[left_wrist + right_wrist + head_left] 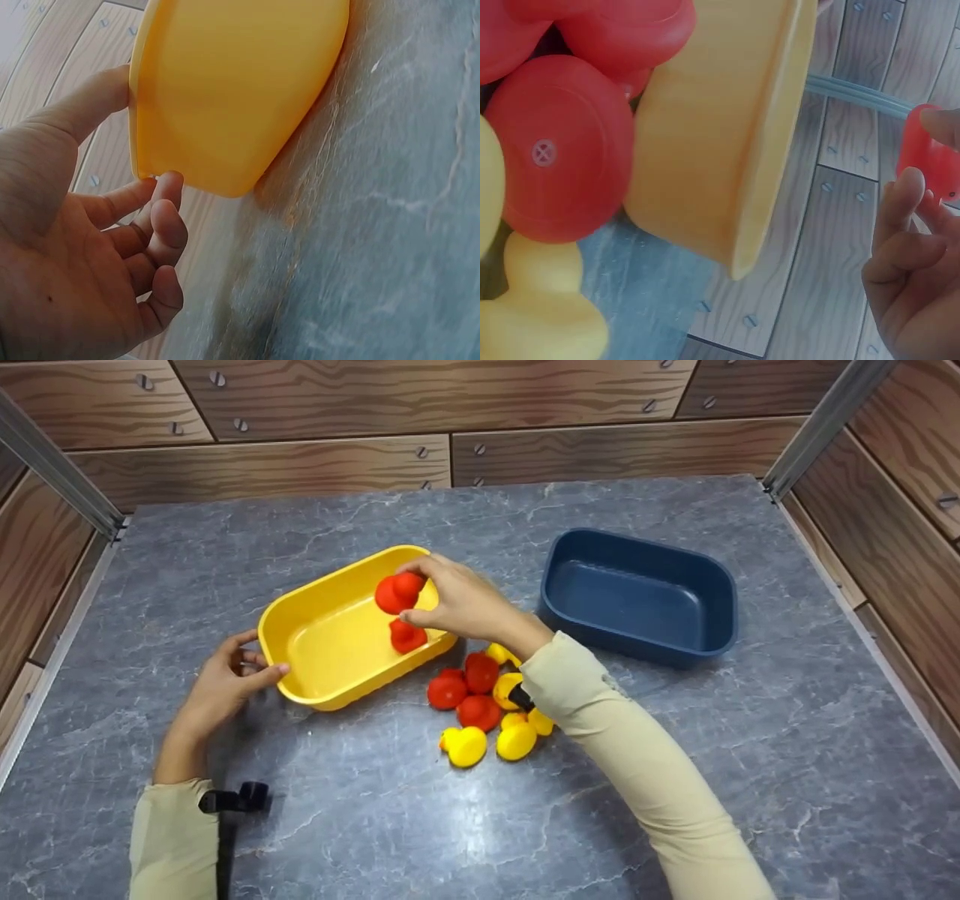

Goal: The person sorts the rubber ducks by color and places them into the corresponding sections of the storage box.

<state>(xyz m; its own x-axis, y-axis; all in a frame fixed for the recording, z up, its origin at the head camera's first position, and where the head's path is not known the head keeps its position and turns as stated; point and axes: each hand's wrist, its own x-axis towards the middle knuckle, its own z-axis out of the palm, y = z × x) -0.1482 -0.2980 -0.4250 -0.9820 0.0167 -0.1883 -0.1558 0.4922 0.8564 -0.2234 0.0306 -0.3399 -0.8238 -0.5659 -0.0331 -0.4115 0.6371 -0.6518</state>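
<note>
My left hand (pixel 219 684) holds the near left corner of a yellow tub (pixel 360 694). In the left wrist view its thumb and index finger touch the tub's rim, and the other fingers curl loosely beside it. My right hand (pixel 466 598) is over the tub's right end and pinches a red rubber duck (pixel 928 154) between thumb and fingers. A second red duck (pixel 407 637) sits inside the tub, below that hand. Right of the tub's near side lies a pile of ducks, with several red ducks (pixel 478 712) and several yellow ducks (pixel 466 748).
A dark blue tub (pixel 637 649) stands at the right, beyond my right forearm, with its bare floor showing. Both tubs rest on a grey marbled tabletop (pixel 360 825). Wood-patterned panels (pixel 315 472) border the table at the back and sides.
</note>
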